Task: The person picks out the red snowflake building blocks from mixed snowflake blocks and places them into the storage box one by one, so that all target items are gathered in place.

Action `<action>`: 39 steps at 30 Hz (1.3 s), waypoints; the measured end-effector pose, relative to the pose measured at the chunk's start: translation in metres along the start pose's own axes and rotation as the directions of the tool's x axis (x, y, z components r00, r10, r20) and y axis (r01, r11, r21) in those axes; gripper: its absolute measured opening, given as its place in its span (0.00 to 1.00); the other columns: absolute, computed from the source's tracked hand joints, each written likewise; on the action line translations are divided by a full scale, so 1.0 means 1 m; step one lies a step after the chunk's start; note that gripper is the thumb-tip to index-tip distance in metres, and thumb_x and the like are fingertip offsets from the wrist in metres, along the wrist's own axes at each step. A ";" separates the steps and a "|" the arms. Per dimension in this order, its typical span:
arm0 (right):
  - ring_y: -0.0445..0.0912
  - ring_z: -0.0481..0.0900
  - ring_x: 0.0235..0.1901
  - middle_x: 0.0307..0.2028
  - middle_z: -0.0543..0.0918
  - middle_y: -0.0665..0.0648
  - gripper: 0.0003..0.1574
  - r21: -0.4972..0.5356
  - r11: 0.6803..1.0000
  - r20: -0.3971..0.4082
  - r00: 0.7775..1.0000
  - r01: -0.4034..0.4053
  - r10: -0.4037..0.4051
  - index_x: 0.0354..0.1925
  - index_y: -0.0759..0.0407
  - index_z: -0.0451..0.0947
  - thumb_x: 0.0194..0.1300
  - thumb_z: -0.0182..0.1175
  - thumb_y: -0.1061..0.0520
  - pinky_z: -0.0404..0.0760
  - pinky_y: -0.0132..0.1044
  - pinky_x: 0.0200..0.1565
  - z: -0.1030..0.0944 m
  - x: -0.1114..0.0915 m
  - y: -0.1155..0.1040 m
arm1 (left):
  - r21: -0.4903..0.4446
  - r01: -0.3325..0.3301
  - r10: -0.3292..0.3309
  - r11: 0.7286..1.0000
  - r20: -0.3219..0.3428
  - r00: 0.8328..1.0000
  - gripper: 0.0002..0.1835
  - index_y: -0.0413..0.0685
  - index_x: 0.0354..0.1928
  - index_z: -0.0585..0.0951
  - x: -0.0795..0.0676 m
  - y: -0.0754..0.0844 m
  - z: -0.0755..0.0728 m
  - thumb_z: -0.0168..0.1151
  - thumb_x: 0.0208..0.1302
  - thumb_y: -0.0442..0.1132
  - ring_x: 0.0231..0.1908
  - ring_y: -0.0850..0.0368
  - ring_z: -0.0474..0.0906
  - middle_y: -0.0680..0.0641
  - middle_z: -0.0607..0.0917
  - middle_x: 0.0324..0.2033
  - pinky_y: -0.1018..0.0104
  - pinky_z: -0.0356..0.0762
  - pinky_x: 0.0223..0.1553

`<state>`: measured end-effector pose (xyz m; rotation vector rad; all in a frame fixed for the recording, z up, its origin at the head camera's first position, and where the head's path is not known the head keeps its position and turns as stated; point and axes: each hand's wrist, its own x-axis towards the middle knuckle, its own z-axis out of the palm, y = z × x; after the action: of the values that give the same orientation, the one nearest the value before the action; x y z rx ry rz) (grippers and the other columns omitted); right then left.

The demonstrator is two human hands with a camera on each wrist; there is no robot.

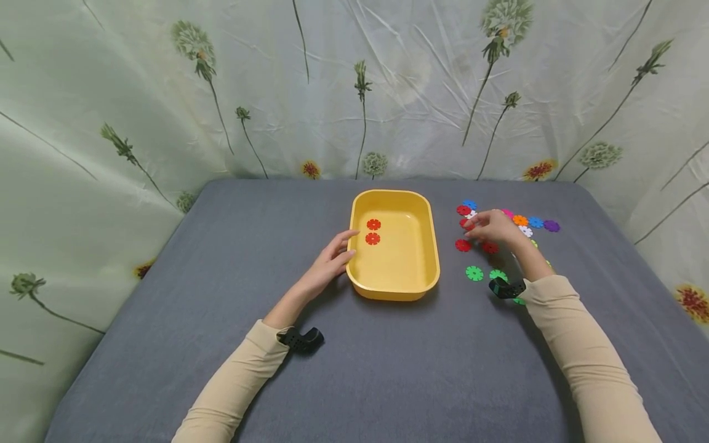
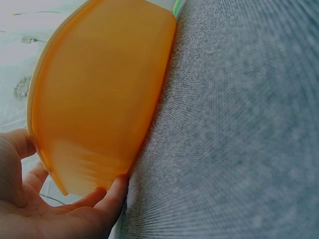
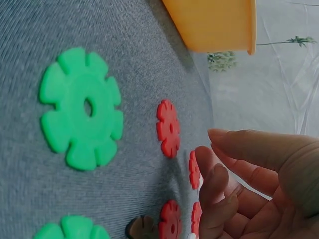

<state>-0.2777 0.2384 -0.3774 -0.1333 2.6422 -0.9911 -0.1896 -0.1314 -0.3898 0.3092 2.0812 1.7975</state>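
Note:
The left hand [image 1: 331, 261] touches the left side of a yellow plastic bin [image 1: 394, 289], fingertips at its rim. In the left wrist view, the thumb lies at the rim and other fingers rest low along the outer wall [image 2: 104, 99]. Two red flower-shaped discs [image 1: 373, 239] lie inside the bin on the left. Right of the bin, the right hand [image 1: 493, 226] hovers over scattered flower discs with loosely bent fingers. In the right wrist view, its thumb and index fingertips [image 3: 203, 154] overlap a red disc [image 3: 194, 172], with a gap between thumb and index.
Green discs [image 1: 474, 274] lie nearer the person; another red disc [image 1: 463, 245] lies between bin and right hand. Orange [image 1: 520, 219], blue [image 1: 535, 222], purple [image 1: 551, 226] and white discs [image 1: 525, 231] lie beyond the right hand. A floral curtain [image 1: 332, 92] backs the grey cloth-covered table [image 1: 388, 369].

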 end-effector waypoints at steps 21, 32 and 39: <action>0.40 0.69 0.23 0.23 0.77 0.50 0.26 -0.126 0.992 0.060 0.998 0.028 -0.021 0.43 0.67 0.74 0.52 0.69 0.51 0.68 0.32 0.28 0.005 0.000 0.004 | -0.034 -0.034 0.034 0.999 0.005 0.999 0.27 0.54 0.71 0.54 0.009 -0.016 -0.003 0.44 0.73 0.39 0.62 0.40 0.65 0.35 0.59 0.67 0.48 0.67 0.62; 0.42 0.67 0.23 0.20 0.74 0.50 0.20 -0.172 0.984 0.057 0.998 0.051 -0.041 0.38 0.66 0.75 0.53 0.68 0.54 0.66 0.34 0.28 0.008 0.000 0.001 | -0.004 -0.055 0.055 0.998 -0.015 0.998 0.25 0.60 0.69 0.58 0.014 -0.025 -0.005 0.46 0.72 0.43 0.60 0.44 0.69 0.39 0.62 0.65 0.54 0.72 0.58; 0.42 0.67 0.23 0.20 0.74 0.50 0.19 -0.158 0.987 0.057 0.998 0.043 -0.034 0.37 0.67 0.74 0.54 0.68 0.55 0.65 0.34 0.29 0.010 -0.002 -0.001 | -0.020 -0.045 0.045 0.999 0.007 0.999 0.27 0.50 0.71 0.54 0.006 -0.010 -0.001 0.44 0.73 0.39 0.61 0.39 0.67 0.33 0.58 0.66 0.51 0.71 0.59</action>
<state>-0.2726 0.2322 -0.3831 -0.2449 2.6758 -0.7760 -0.1946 -0.1321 -0.4007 0.3596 2.0657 1.8392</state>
